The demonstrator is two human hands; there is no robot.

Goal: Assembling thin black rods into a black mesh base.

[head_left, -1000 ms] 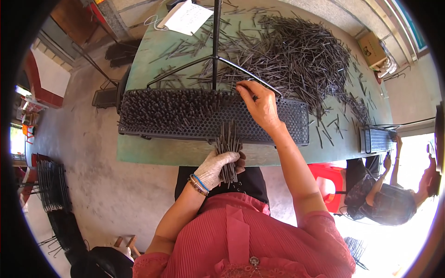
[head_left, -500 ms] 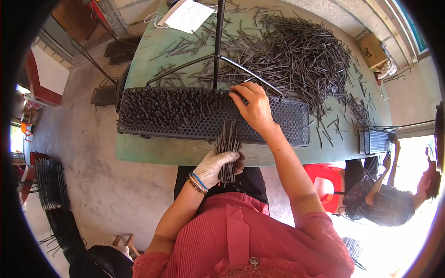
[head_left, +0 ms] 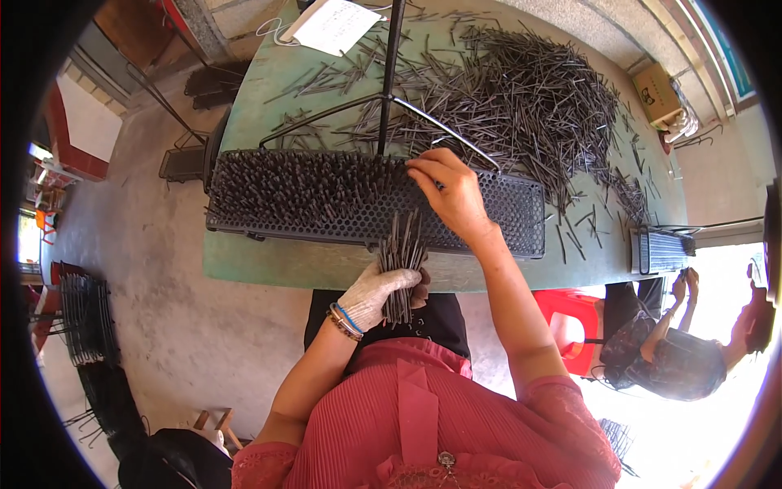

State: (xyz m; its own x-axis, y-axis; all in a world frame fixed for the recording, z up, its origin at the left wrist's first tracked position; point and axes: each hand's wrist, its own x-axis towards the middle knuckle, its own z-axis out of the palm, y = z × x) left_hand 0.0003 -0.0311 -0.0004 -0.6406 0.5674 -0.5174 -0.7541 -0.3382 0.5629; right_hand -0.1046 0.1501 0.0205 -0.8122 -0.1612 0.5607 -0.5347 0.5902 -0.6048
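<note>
My left hand, in a pale knit glove, is closed round a bundle of thin dark sticks standing roughly upright below the rack's near edge. A long black perforated rack lies along the table's near side. Its left part is densely filled with upright dark sticks, while bare holes show on the right. My bare right hand is over the rack at the edge of the filled part, thumb and fingertips pinched together. Whatever is between those fingertips is too small to make out.
A large heap of loose sticks covers the far right of the green table. A black metal frame rises from the rack. White paper lies far left. To the right, a person works beside a red stool.
My right hand has shifted very slightly right at the rack, fingertips still together. My left hand keeps its bundle in nearly the same place. The other person's hands have moved closer together.
</note>
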